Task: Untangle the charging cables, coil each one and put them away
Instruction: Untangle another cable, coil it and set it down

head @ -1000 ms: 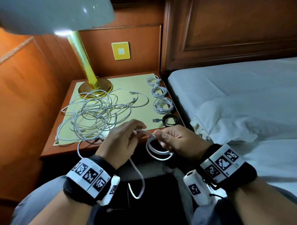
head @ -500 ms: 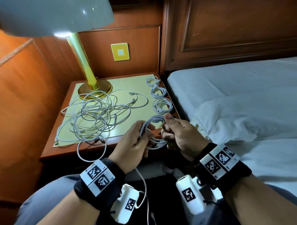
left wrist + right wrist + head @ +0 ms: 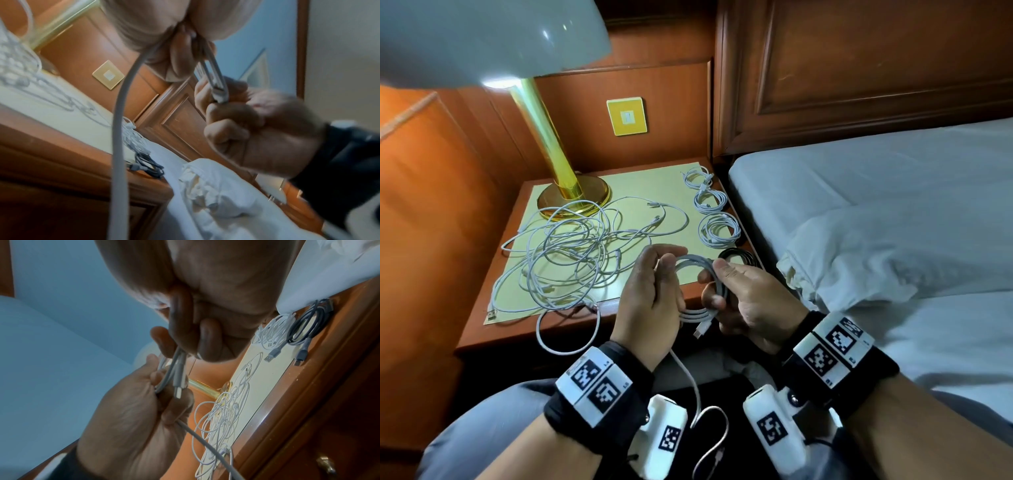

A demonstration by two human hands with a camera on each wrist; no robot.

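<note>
Both hands hold one white cable coil [image 3: 702, 287] in front of the nightstand. My left hand [image 3: 650, 294] grips its left side, with the loose tail [image 3: 693, 383] running down from the palm to my lap. My right hand [image 3: 743, 294] pinches the right side, thumb on top; the plug end [image 3: 702, 329] pokes out below. In the right wrist view the coil strands [image 3: 174, 371] pass between both hands' fingers. A tangle of white cables [image 3: 571, 253] lies on the nightstand's left. Three coiled white cables [image 3: 717, 228] and a black coil [image 3: 739, 257] line its right edge.
A brass lamp [image 3: 565, 185] with a white shade stands at the nightstand's back left. The yellow mat [image 3: 647, 185] covers the wooden top. One cable loop [image 3: 565, 339] hangs over the front edge. The bed with white sheets [image 3: 876, 212] lies to the right.
The coil has gained turns and my hands have dropped slightly toward me. The left hand has fed more cable in, so the hanging tail is shorter.
</note>
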